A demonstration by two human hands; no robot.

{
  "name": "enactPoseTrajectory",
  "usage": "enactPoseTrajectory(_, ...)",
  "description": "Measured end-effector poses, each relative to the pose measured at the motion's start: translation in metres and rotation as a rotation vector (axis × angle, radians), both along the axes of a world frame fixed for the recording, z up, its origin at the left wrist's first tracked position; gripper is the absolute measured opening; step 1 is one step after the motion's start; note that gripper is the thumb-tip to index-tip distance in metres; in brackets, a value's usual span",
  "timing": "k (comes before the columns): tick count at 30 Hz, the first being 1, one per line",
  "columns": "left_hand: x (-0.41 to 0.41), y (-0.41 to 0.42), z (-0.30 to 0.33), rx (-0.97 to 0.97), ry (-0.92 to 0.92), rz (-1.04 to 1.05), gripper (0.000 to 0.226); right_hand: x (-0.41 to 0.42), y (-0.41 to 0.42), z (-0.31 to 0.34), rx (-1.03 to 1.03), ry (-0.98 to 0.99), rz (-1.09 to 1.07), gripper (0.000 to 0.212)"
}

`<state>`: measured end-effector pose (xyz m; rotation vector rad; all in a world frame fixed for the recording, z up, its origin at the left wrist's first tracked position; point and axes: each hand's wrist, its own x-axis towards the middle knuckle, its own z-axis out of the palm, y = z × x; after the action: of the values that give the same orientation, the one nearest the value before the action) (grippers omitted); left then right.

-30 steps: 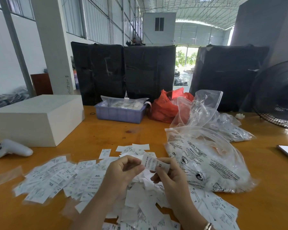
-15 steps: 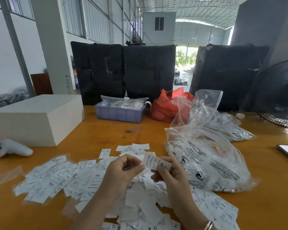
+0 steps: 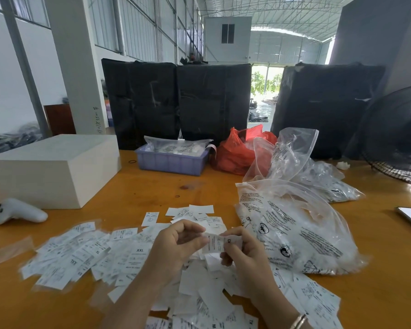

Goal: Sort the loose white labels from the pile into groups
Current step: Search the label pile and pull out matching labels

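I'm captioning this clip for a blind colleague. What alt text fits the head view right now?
Two hands, left hand and right hand, pinch one white label above a pile of loose labels on an orange table. A clear bag lies to the right; a white box and lilac tray sit behind.

I sit at an orange-brown wooden bench (image 3: 152, 186) in a big warehouse hall. A white pillar (image 3: 76, 67) rises on my left, beside tall window panes (image 3: 138, 22). Overhead runs a curved metal-truss roof (image 3: 282, 13). Black wrapped bales (image 3: 176, 100) stand behind the bench, and between them a doorway (image 3: 262, 91) opens to bright daylight and green trees. A white cabin (image 3: 227, 39) sits high at the back.
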<state>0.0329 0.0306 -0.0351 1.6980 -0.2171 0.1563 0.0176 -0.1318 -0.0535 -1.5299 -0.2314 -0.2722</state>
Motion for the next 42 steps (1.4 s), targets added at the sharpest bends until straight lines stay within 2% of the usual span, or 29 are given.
enactPoseTrajectory(5,-0.001,-0.001,0.000,0.054,-0.008,0.000,0.011,-0.001,-0.002,0.002,-0.185,-0.034,-0.044,0.020)
enactPoseTrajectory(9,-0.002,-0.003,-0.002,0.143,0.041,-0.081,0.008,-0.004,0.003,0.000,-0.238,0.007,0.067,0.043)
enactPoseTrajectory(10,-0.002,-0.003,-0.002,0.148,0.045,-0.084,0.008,-0.004,0.004,0.000,-0.233,0.005,0.057,0.042)
enactPoseTrajectory(13,0.000,-0.001,-0.002,0.058,0.069,-0.032,0.009,-0.003,0.003,0.002,-0.137,-0.012,-0.059,0.020)
enactPoseTrajectory(15,0.000,-0.001,-0.001,0.051,0.067,0.012,0.010,-0.003,0.003,0.004,-0.135,-0.024,-0.126,0.012)
enactPoseTrajectory(22,0.000,0.001,0.000,0.151,-0.003,0.027,0.009,-0.008,0.012,0.004,-0.369,-0.103,-0.101,0.029)
enactPoseTrajectory(26,0.002,0.008,0.001,0.157,-0.009,0.074,0.009,-0.011,0.010,0.007,-0.461,-0.198,-0.076,0.025)
enactPoseTrajectory(28,0.005,0.015,0.003,0.123,-0.016,0.168,0.010,-0.007,0.007,0.013,-0.526,-0.235,-0.173,0.025)
enactPoseTrajectory(30,0.007,0.028,0.005,0.111,-0.025,0.328,0.010,0.002,-0.006,0.023,-0.469,-0.250,-0.380,0.026)
enactPoseTrajectory(32,0.011,0.043,0.005,0.186,-0.026,0.471,0.011,0.014,-0.026,0.031,-0.409,-0.192,-0.530,0.024)
enactPoseTrajectory(35,0.015,0.055,-0.001,0.386,0.021,0.532,0.010,0.032,-0.058,0.033,-0.516,-0.031,-0.632,0.027)
enactPoseTrajectory(38,0.015,0.054,-0.005,0.650,0.043,0.583,0.018,0.043,-0.081,0.033,-0.593,0.040,-0.700,0.031)
enactPoseTrajectory(40,0.014,0.052,-0.005,0.795,-0.008,0.659,0.025,0.049,-0.092,0.031,-0.699,0.106,-0.693,0.035)
enactPoseTrajectory(42,0.014,0.048,-0.003,0.833,-0.057,0.677,0.027,0.053,-0.098,0.030,-0.866,0.258,-0.647,0.040)
